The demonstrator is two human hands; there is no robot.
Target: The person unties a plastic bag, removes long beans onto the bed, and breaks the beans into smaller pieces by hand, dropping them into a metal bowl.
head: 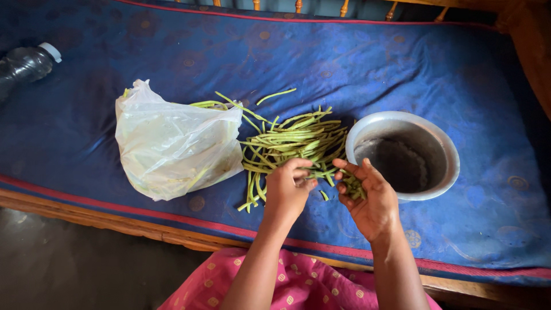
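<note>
Long green beans (293, 140) lie in a loose heap on the blue patterned cloth (402, 74), between a white plastic bag (172, 146) on one side and a round metal pot (404, 152) on the other. Heap sits just beyond both hands, stalks mostly running crosswise; a few stray stalks trail toward the near edge of the cloth and some poke out from behind the bag.

Left hand (288, 189): knuckles up, fingers curled down, pinching one bean stalk at the near edge of the heap. Stalk runs from this pinch across to the other hand.

Right hand (370, 201): palm partly up, fingers cupped around a small cluster of short green bean pieces (354, 188); thumb and forefinger appear to press on the far end of the same stalk, though the contact is partly hidden by the fingers. Hand is just beside the pot's near rim, not touching it.

One short bean piece lies on the cloth between the two hands.

Pot interior looks dark; contents cannot be made out.

Clear plastic bottle (26, 63) with white cap lies at the far corner of the cloth, well apart from the heap. Pink dotted garment (304, 284) shows at the bottom edge, wooden frame (115, 221) under the cloth.
</note>
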